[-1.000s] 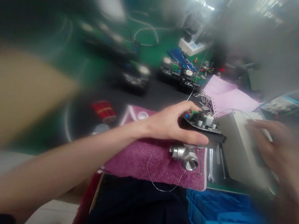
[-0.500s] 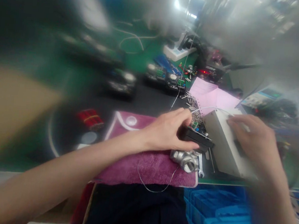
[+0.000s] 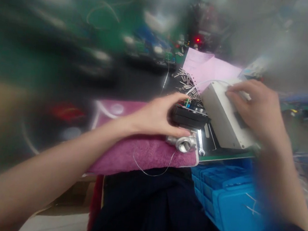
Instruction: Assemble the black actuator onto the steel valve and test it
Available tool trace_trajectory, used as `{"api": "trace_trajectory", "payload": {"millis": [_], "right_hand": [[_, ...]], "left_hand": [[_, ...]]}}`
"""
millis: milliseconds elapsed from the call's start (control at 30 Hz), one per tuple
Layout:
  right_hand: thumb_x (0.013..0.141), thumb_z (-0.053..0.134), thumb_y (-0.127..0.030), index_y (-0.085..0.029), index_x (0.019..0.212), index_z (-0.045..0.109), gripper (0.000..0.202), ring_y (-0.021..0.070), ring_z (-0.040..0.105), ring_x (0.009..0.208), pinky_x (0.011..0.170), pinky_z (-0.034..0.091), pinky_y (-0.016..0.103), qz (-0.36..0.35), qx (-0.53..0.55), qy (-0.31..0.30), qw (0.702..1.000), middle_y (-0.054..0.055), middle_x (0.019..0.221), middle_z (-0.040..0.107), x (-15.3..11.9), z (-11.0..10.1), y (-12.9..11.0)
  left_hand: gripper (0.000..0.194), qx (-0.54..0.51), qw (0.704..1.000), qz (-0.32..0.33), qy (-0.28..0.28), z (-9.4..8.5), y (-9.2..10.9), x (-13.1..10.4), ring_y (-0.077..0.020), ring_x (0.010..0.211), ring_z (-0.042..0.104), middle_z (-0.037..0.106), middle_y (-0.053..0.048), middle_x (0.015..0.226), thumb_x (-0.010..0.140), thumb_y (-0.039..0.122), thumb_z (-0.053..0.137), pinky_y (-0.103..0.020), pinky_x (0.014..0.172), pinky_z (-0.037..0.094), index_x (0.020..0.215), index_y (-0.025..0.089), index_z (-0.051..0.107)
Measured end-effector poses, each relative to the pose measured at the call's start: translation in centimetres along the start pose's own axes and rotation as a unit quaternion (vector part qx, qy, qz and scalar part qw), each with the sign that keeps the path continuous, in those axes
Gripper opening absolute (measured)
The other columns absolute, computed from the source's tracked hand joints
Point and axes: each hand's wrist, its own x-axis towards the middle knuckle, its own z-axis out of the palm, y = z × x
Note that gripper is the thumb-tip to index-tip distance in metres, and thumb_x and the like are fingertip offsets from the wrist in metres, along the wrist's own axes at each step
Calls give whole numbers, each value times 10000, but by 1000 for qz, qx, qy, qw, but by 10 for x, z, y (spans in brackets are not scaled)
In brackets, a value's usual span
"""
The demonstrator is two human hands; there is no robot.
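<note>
My left hand [image 3: 162, 112] is closed round a black box-shaped housing [image 3: 189, 116] with a small green circuit board showing on top. Right below the housing is a silvery metal valve body [image 3: 184, 143], lying at the edge of a purple towel [image 3: 150, 153]. A thin white cable [image 3: 215, 81] arcs from the board over to my right hand [image 3: 254, 104]. Thumb and forefinger of that hand are pinched together on the cable's far end. My right hand is over a grey-white box [image 3: 220, 117]; its tip hides the cable's end.
A wrench [image 3: 200, 143] lies beside the valve body. Loose metal pins [image 3: 185, 79] are scattered near pink paper sheets [image 3: 210, 68]. Blue plastic crates [image 3: 222, 196] stand below the table's front edge. Blurred circuit modules [image 3: 160, 53] sit farther back, and a red bundle [image 3: 66, 111] lies left.
The camera view has shifted, so the bench and both hands appear farther left and higher. The grips on the housing and the cable look the same.
</note>
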Motion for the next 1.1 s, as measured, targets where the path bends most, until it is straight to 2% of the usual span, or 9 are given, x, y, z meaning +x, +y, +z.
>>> {"api": "trace_trajectory", "payload": {"millis": [233,367,567,800,900,1100], "right_hand": [[989,595,-341,-264,1066,746,187,267,682,1040,934,513,435,6,-1,-9,1000,63,1128,746,1,-2,-1],[985,581,-339,-271,1054,745,191,274,679,1050,931,509,429,0,-1,-9,1000,60,1124,744,1,-2,-1],[1008,570,-372,-238,1076,752,236,242,680,1038,954,478,354,-9,4,-4,1000,73,1147,756,-3,0,4],[982,587,-383,-244,1070,756,236,245,696,1047,958,483,336,-22,-9,20,1000,77,1163,767,-3,7,19],[979,587,-381,-245,1078,758,240,253,700,1051,955,486,344,-21,-10,13,1000,84,1169,768,-2,7,20],[976,588,-403,-250,1081,757,251,261,703,1039,910,495,355,-1,-9,14,1000,79,1170,770,-3,4,16]], "left_hand": [[874,23,994,46,99,7,6,-13,-286,1193,637,644,-94,1349,589,531,916,-403,1062,509,1327,215,570],[891,-17,990,11,142,-1,0,-20,-275,1149,647,661,-80,1291,570,528,938,-386,1023,523,1318,215,571],[787,-149,974,-61,161,-17,-18,-14,-252,1062,684,713,-70,1208,634,529,911,-376,973,531,1280,200,607],[718,-266,942,-67,195,-12,-27,-9,-206,998,689,718,-81,1178,641,459,926,-346,911,538,1233,190,622],[717,-268,942,-63,193,-13,-27,-9,-197,982,683,714,-77,1160,643,451,932,-335,899,535,1232,183,624],[804,-206,963,-73,159,-17,-22,-12,-222,1009,685,716,-79,1182,619,484,942,-379,950,535,1282,202,585]]}}
